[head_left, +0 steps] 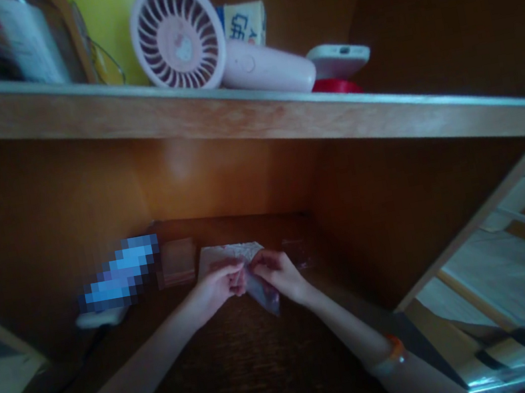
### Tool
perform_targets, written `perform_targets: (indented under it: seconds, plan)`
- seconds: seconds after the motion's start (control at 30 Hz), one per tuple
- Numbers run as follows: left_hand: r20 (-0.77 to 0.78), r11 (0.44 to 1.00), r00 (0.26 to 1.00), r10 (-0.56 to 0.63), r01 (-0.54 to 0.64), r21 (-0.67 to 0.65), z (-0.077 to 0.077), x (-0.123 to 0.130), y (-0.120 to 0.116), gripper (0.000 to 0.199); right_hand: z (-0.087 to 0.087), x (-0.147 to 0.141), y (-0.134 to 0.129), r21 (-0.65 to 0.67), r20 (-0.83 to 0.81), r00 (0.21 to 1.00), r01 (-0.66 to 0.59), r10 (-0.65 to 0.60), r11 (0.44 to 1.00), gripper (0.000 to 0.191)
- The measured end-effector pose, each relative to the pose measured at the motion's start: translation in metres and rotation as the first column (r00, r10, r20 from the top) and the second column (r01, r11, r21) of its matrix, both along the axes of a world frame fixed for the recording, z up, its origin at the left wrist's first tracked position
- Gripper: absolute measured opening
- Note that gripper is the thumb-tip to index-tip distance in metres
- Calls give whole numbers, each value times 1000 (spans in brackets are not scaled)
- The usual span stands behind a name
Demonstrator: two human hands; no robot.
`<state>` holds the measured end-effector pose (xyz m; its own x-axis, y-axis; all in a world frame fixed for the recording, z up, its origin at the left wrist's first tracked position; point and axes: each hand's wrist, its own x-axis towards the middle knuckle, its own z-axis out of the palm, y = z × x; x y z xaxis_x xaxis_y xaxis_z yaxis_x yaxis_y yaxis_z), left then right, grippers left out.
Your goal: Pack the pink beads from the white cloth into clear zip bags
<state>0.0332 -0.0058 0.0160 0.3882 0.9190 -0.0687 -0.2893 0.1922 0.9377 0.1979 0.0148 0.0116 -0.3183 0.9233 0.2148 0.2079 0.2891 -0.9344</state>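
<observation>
Over the dark wooden desktop, both my hands meet at a small clear plastic bag (263, 292), which hangs tilted below the fingers. My left hand (224, 281) is closed, with thumb and fingertips pinched at the bag's upper edge. From the other side, my right hand (280, 276) pinches the same bag near its top. Something dark reddish shows faintly in the bag's lower corner, too dim to name. A white crinkled sheet (246, 248) lies just behind the hands. To its left is a stack of small flat clear packets (177, 262); another small clear packet (297, 251) lies right.
A blurred-out lit phone-like screen (121, 275) leans at the left on a white base with a dark cable. Overhead, a shelf (227, 109) carries a pink handheld fan (180, 35), a small box (246, 22) and a white device (339, 60). Wooden side walls enclose the space.
</observation>
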Motion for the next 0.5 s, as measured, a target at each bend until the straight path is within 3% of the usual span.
perform_targets:
  seconds: [0.1, 0.17, 0.23, 0.3, 0.4, 0.5]
  plan:
    - [93, 998, 994, -56, 59, -38, -4, -1, 1, 23, 3, 4, 1, 194, 20, 993, 112, -118, 975, 12]
    - [118, 994, 989, -93, 99, -41, -7, 0, 2, 26, 5, 6, 1, 223, -15, 987, 161, -162, 961, 19]
    - [100, 994, 990, -101, 104, -25, -11, 0, 2, 27, 9, 6, -1, 124, -44, 995, 93, -88, 988, 34]
    - [52, 995, 993, -103, 102, 19, -14, 1, 2, 29, 12, 5, -6, -52, -50, 996, -75, 72, 996, 47]
    - [-23, 978, 984, -177, 178, 106, -17, 1, 2, 33, 14, -1, -16, -318, -116, 956, -294, 271, 901, 52]
    - [-49, 958, 968, -245, 250, 141, -19, -1, 2, 31, 13, -6, -21, -460, -239, 931, -358, 276, 812, 46]
